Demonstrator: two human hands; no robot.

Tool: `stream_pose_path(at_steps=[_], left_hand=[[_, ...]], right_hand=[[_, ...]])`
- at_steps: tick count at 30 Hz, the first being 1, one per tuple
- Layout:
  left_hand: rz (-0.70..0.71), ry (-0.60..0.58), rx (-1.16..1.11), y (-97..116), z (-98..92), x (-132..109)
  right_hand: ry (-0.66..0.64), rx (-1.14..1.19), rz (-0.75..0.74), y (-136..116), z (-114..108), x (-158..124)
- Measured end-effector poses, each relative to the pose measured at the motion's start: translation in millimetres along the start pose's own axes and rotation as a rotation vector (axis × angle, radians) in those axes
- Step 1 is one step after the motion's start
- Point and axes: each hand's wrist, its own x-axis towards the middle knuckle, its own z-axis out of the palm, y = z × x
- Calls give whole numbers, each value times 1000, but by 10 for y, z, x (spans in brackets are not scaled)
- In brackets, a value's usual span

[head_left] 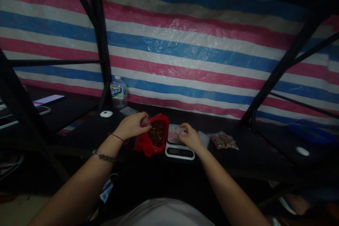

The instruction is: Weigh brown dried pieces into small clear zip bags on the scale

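My left hand (134, 125) is closed around a small clear plastic cup (145, 122) at the left rim of a red plastic bag (144, 143). The bag stands open and holds a heap of brown dried pieces (156, 133). To its right sits a small white digital scale (180, 152) with a dark display. Over the scale's plate, my right hand (191, 137) grips a small clear container (179, 130); whether it rests on the plate, I cannot tell. What is inside the container does not show clearly.
Filled clear packets (224, 141) lie right of the scale, beside a translucent bag (203, 138). A clear bottle (119, 92) stands behind, near a white round object (106, 114). Black metal posts (102, 42) flank the black table (87, 130); a striped sheet (182, 53) hangs behind.
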Motion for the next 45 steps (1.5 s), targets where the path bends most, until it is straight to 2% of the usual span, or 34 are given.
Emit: stream_pose_path(at_steps=[2, 4, 8, 12, 15, 18, 26, 32, 36, 45], left_hand=[[18, -53, -51, 22, -51, -16], [50, -119, -96, 63, -62, -27], [118, -211, -131, 169, 72, -21], [49, -217, -73, 193, 275, -3], [-14, -262, -18, 140, 350, -1], [-19, -340, -31, 92, 364, -3], [-26, -352, -185, 70, 361, 13], [-61, -363, -272, 9, 329, -14], [-70, -402, -291, 8, 302, -34], [-68, -370, -342, -20, 334, -17]], right_hand=[[-56, 115, -21, -148, 79, 37], [-148, 128, -70, -306, 162, 94], [-305, -204, -231, -549, 288, 245], [-439, -586, -271, -632, 363, 342], [-512, -677, -271, -637, 414, 364], [-570, -646, -276, -632, 450, 390], [-598, -429, -356, -625, 539, 484], [-515, -416, -260, -593, 605, 457], [-580, -301, -267, -612, 643, 434], [-600, -320, -277, -634, 783, 468]])
